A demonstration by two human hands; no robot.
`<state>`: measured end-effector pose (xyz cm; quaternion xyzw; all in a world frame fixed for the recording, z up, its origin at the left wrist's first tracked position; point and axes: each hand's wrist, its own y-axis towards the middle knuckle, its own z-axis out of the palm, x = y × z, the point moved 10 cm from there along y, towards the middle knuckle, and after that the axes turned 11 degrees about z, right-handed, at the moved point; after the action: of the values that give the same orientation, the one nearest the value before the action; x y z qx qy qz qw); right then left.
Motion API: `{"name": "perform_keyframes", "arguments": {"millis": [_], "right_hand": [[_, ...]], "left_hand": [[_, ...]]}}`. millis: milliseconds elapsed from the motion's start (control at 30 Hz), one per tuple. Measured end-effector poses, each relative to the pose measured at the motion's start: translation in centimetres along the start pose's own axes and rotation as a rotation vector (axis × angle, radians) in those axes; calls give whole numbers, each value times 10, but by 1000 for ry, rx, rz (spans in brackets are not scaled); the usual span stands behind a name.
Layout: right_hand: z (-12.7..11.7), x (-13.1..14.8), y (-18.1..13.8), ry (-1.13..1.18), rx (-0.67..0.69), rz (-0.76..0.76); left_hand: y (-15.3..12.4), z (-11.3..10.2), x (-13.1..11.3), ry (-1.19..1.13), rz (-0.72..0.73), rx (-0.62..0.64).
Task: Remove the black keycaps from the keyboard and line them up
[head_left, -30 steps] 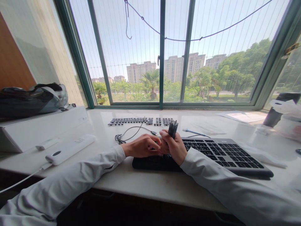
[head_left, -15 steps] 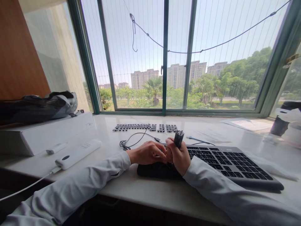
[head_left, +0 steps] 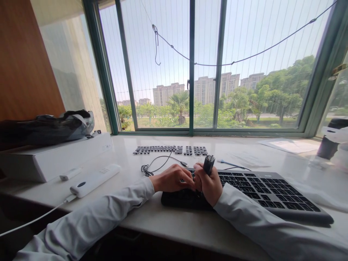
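Note:
A black keyboard (head_left: 268,188) lies on the marble sill, its keys showing as dark wells with lighter outlines. My right hand (head_left: 210,185) is closed around a black-handled tool (head_left: 209,164) whose metal prongs stick up above the fist; its lower end is hidden. My left hand (head_left: 174,179) rests over the keyboard's left part, thumb and fingers pinched together against my right fist. Whatever those fingertips pinch is hidden. Behind the keyboard, loose black keycaps (head_left: 157,149) lie in rows laid out like a keyboard.
Left of the keycaps' front, a coiled black USB cable (head_left: 146,170) lies near my left wrist. A blue-tipped thin stick (head_left: 231,164) is behind the keyboard. White device (head_left: 95,180) with a cord, white box (head_left: 73,154) at left; paper (head_left: 289,145) at right. Window behind.
The whole view has shifted slightly down and to the right. Both hands stay together over the keyboard's left part, and the prongs of the black-handled tool now tilt a little differently.

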<state>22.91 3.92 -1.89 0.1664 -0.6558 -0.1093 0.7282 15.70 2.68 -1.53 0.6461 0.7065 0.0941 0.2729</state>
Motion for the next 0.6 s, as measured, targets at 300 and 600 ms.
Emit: {"name": "perform_keyframes", "arguments": {"millis": [300, 600], "right_hand": [[6, 0, -2, 58, 77, 38], [6, -6, 10, 512, 34, 321]], "left_hand": [[2, -2, -9, 123, 61, 31], [3, -6, -16, 204, 119, -8]]}}
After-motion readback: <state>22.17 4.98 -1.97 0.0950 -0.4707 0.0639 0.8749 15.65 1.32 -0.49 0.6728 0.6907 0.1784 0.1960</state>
